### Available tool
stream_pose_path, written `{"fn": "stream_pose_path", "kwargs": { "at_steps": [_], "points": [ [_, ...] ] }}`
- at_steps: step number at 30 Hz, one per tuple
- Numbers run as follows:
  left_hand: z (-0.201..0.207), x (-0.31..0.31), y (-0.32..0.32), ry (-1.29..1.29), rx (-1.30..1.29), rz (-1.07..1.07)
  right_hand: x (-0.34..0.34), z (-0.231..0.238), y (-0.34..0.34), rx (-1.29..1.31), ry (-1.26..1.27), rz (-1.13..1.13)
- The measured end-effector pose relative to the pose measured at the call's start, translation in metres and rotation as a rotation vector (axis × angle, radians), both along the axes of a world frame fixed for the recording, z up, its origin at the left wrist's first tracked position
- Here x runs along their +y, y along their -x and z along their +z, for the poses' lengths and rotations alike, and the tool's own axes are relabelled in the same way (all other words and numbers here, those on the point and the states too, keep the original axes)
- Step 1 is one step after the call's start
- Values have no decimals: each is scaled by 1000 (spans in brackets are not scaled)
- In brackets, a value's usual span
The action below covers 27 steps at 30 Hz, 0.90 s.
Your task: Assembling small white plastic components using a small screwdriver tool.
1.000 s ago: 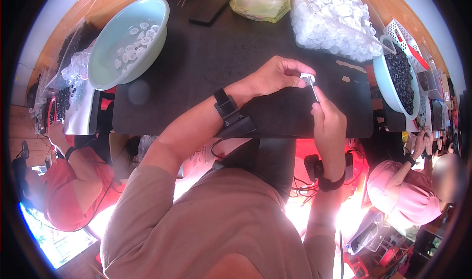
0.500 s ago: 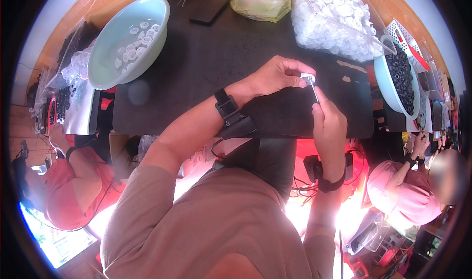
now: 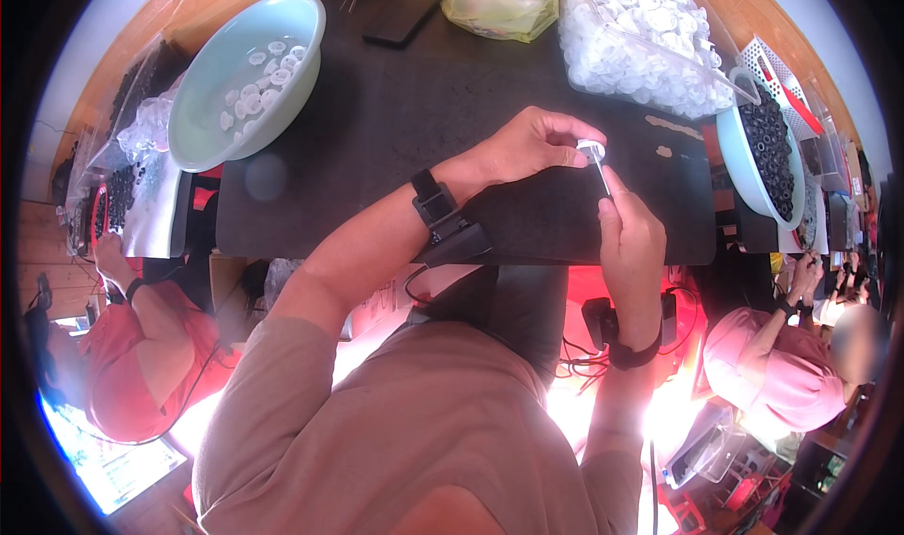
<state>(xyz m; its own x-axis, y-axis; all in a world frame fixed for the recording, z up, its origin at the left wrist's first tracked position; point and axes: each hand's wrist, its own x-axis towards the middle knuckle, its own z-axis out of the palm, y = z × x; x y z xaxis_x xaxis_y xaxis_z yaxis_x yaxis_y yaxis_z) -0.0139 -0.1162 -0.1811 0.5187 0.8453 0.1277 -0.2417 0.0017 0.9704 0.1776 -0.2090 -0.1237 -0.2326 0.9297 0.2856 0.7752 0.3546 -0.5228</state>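
Note:
Between the thumb and fingers of my left hand (image 3: 535, 147) is a small round white plastic piece (image 3: 591, 146), held above the right part of the dark tabletop (image 3: 414, 102). My right hand (image 3: 634, 234) grips a thin metal rod-like tool (image 3: 600, 172) that points up and away. Its tip meets the white piece; whether it goes inside cannot be made out. Far left, a pale green basin (image 3: 209, 78) contains several similar white rings (image 3: 252, 97). At the far right, many more white pieces (image 3: 659, 17) fill a clear plastic box (image 3: 576, 69).
A light blue basin (image 3: 736, 172) of black rings (image 3: 767, 149) stands right of the table. Yellowish plastic bags (image 3: 499, 6) and a flat black object (image 3: 400, 22) lie at the back. People sit on both sides, one in a red shirt (image 3: 165, 356), another in pink (image 3: 772, 370).
My hands, the white piece and the tool stay practically where they were. The person on the right has shifted slightly.

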Motion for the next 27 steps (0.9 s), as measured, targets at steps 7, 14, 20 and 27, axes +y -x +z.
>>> {"fn": "stream_pose_path", "kwargs": {
  "at_steps": [7,14,20,27],
  "points": [
    [1,-1,0,5,24,4,0,2,1,-25,-6,-10],
    [0,-1,0,9,62,2,5,3,-1,-57,-16,13],
    [1,-2,-1,24,-20,23,-2,14,-3,57,46,-14],
    [3,-3,0,67,-6,23,-2,14,2,33,36,-13]
  ]
}}
